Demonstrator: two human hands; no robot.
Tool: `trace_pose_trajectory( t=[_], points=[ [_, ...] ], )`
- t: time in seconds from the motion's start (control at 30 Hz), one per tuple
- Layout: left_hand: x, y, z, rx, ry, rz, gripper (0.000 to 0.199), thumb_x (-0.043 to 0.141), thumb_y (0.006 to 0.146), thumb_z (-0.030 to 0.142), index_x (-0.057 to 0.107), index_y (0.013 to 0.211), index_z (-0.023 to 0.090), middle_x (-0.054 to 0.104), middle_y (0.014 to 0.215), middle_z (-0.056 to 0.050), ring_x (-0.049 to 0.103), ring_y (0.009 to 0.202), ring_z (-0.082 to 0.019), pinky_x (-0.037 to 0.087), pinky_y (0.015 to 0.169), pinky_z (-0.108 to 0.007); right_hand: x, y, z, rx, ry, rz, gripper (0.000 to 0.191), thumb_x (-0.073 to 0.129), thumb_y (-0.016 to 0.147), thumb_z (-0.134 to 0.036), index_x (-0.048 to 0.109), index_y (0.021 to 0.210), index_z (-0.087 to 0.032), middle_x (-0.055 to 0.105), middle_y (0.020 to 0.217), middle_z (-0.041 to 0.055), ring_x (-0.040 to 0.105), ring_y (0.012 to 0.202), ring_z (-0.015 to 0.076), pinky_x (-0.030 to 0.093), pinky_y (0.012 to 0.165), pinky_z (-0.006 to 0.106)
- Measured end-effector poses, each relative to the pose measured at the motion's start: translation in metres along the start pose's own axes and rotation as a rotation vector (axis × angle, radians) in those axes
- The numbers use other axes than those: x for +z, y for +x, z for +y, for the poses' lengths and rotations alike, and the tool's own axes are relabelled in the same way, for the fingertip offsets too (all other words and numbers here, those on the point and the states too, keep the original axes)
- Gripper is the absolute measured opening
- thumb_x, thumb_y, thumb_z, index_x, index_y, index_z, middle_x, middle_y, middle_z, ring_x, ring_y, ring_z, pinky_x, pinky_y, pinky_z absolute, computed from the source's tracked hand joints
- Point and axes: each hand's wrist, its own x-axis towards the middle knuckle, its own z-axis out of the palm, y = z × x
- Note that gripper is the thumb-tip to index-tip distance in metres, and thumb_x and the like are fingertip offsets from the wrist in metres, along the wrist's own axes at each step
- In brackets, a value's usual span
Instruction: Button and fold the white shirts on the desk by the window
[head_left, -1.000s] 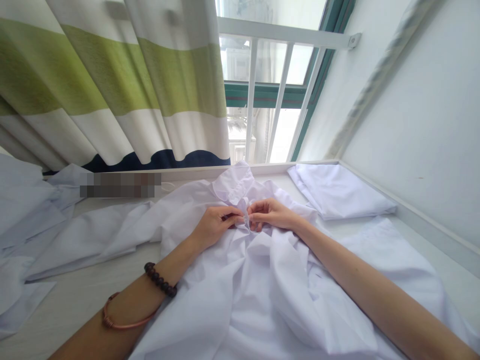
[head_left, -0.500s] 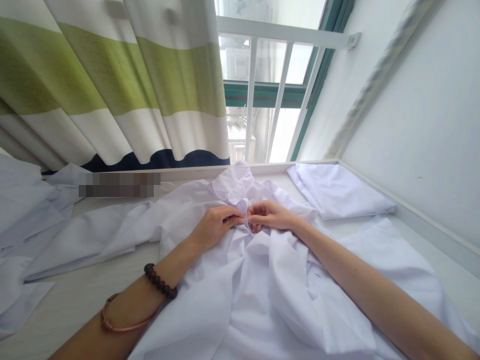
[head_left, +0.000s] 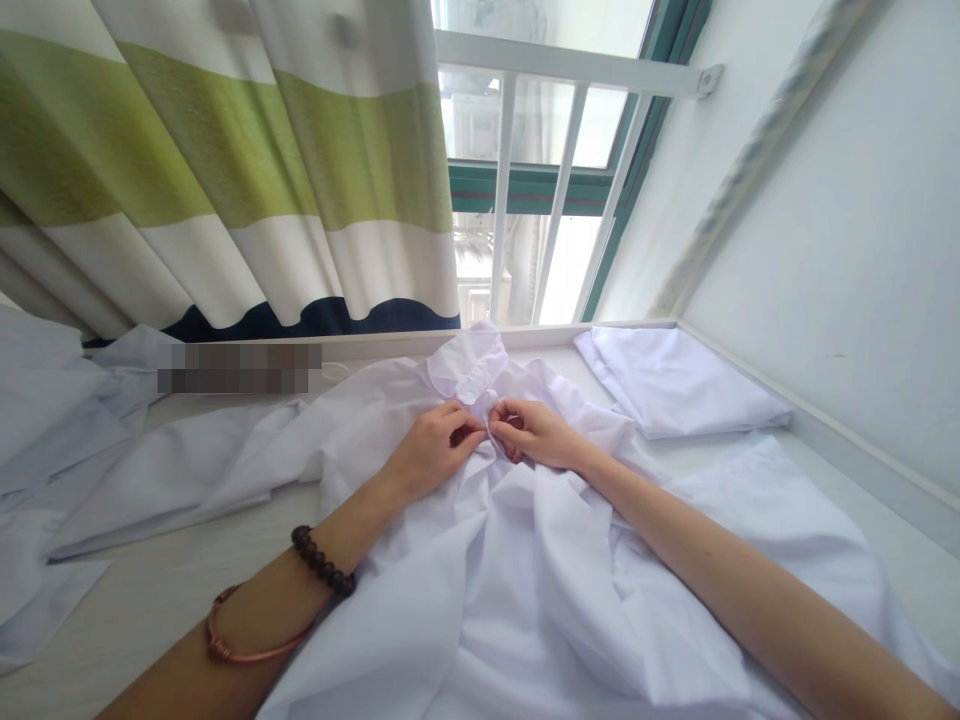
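Note:
A white collared shirt [head_left: 495, 580] lies spread and wrinkled in front of me, its collar [head_left: 469, 365] at the far end and its sleeves out to both sides. Just below the collar, my left hand [head_left: 442, 440] pinches the front edge of the shirt between thumb and fingers. My right hand [head_left: 529, 432] meets it there, its fingers curled and closed on the other side of the same front opening. The fingertips nearly touch. Any button between them is too small or hidden to make out.
A folded white garment [head_left: 679, 385] lies at the back right by the wall. More white clothes [head_left: 52, 430] are heaped at the left. Behind the low ledge [head_left: 375, 345] hang a striped curtain [head_left: 225, 160] and white window bars [head_left: 555, 200].
Both hands have shifted slightly up and left along the shirt front, keeping their pinch. The left fingers have arched more. The shirt otherwise lies as before.

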Motion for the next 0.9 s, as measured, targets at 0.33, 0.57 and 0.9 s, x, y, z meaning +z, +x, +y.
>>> trace_pose_trajectory(
  t=[0.33,0.57,0.9],
  points=[
    [0.002,-0.001,0.008,-0.120,0.085,-0.008,0.028,0.052,0.087,0.034,0.063,0.068,0.017,0.062,0.070,-0.003,0.055,0.063,-0.015,0.042,0.061,-0.027,0.011,-0.001,-0.001,-0.223,-0.561,0.138,0.007,0.052,0.088,-0.022,0.056,0.085,-0.018,0.062,0.079,0.0028,0.054,0.068,0.0138,0.041,0.066,0.027],
    [0.003,-0.001,0.006,-0.123,0.167,-0.031,0.031,0.048,0.088,0.029,0.055,0.060,0.017,0.056,0.064,-0.002,0.051,0.060,-0.015,0.038,0.059,-0.027,0.013,-0.004,-0.002,-0.233,-0.697,0.101,0.011,0.049,0.093,-0.025,0.057,0.091,-0.018,0.062,0.085,0.0048,0.057,0.072,0.0155,0.042,0.069,0.028],
    [0.000,0.001,0.004,-0.133,-0.024,0.016,0.028,0.049,0.085,0.029,0.060,0.063,0.016,0.058,0.070,-0.002,0.052,0.064,-0.014,0.039,0.063,-0.025,0.010,-0.002,0.002,-0.233,-0.437,0.162,0.011,0.053,0.088,-0.025,0.058,0.082,-0.017,0.061,0.074,0.0000,0.051,0.062,0.0108,0.040,0.063,0.024]
  ],
)
